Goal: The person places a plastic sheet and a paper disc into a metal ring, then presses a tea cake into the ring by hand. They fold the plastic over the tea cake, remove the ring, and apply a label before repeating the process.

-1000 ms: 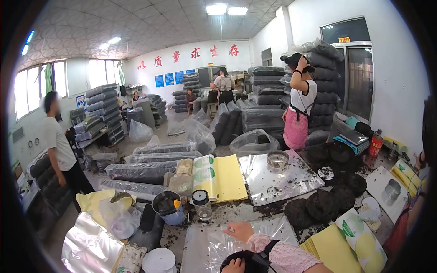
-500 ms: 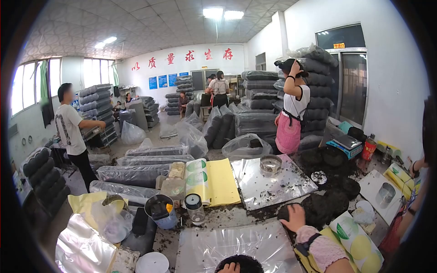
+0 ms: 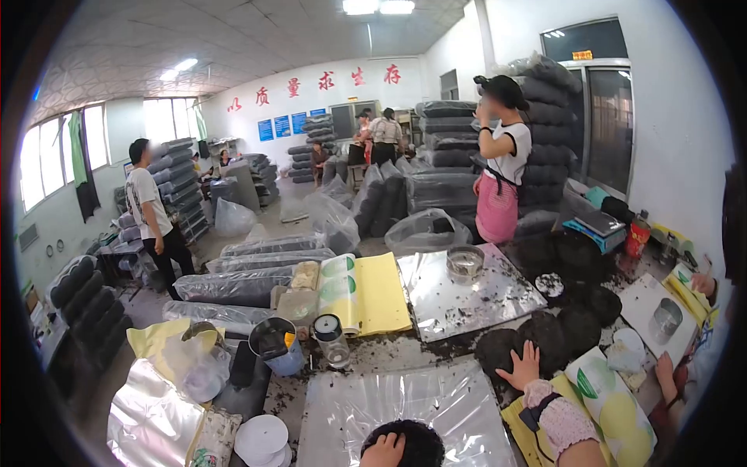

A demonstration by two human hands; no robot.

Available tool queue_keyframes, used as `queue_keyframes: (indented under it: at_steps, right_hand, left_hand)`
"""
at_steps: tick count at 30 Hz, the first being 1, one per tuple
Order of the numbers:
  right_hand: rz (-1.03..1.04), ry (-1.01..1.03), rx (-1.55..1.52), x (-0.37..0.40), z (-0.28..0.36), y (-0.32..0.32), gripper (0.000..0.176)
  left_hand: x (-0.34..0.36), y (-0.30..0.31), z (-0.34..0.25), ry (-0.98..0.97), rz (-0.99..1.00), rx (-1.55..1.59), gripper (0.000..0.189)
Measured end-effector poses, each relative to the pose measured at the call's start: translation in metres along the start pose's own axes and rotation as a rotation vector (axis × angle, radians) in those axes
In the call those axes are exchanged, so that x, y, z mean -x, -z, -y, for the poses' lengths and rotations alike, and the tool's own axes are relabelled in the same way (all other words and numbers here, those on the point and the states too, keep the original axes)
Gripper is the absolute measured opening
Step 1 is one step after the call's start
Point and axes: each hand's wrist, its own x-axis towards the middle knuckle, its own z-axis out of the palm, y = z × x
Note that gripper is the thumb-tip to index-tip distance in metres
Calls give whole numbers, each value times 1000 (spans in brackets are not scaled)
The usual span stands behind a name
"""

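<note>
My left hand, at the bottom edge, has its fingers over a round dark clump and seems to grip its edge; part of the hand is cut off. The clump lies on a shiny film-covered board. My right hand, under a pink sleeve with a dark wristband, lies with fingers spread on a dark, crumbly-looking mound. More dark mounds adjoin it. Beside my right forearm are yellow sheets and a green-and-white printed wrapper.
A second shiny board carries a metal ring. Nearby stand a lidded jar and a blue bucket. White discs lie lower left. At right, a co-worker's hands flank a board. Several people and wrapped dark stacks fill the room.
My right hand has shifted slightly right and spread its fingers. The left has moved slightly left on the clump. The standing person at left has lowered an arm; the co-worker's hands at right show more.
</note>
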Motion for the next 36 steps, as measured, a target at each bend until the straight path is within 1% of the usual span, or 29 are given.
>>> queue_keyframes:
  at_steps: [3, 6, 9, 10, 11, 12, 13, 19, 29, 33, 36]
  right_hand:
    - [-18, 12, 44, -1, -3, -6, 89]
    - [-16, 14, 118, 2, 6, 3, 87]
    - [-134, 169, 180, 5, 16, 11, 71]
    - [-118, 187, 51, 3, 16, 6, 66]
    - [-101, 203, -77, 5, 12, -5, 61]
    - [-82, 216, -204, 7, 9, -15, 55]
    - [-104, 255, -145, 9, 9, -19, 47]
    - [-146, 244, -182, 11, 10, -24, 45]
    - [-104, 198, -227, 12, 12, -22, 45]
    - [-121, 207, -230, 12, 9, -27, 44]
    - [-123, 209, -235, 12, 9, -28, 44]
  left_hand:
    - [1, 11, -2, -12, 20, 22, 108]
    - [0, 11, 0, -22, 35, 41, 108]
    - [-1, 6, 1, -15, 35, 59, 108]
    - [-1, 5, 2, -11, 31, 66, 107]
    - [2, 31, -3, -6, 90, 100, 106]
    - [3, 34, -4, -6, 90, 96, 106]
    - [3, 36, -4, -7, 89, 92, 106]
    - [3, 32, -3, -12, 60, 75, 106]
    - [3, 27, -3, -12, 53, 54, 109]
    - [-3, -11, 2, -3, -25, 11, 108]
    - [-2, -14, 3, -16, -50, -5, 108]
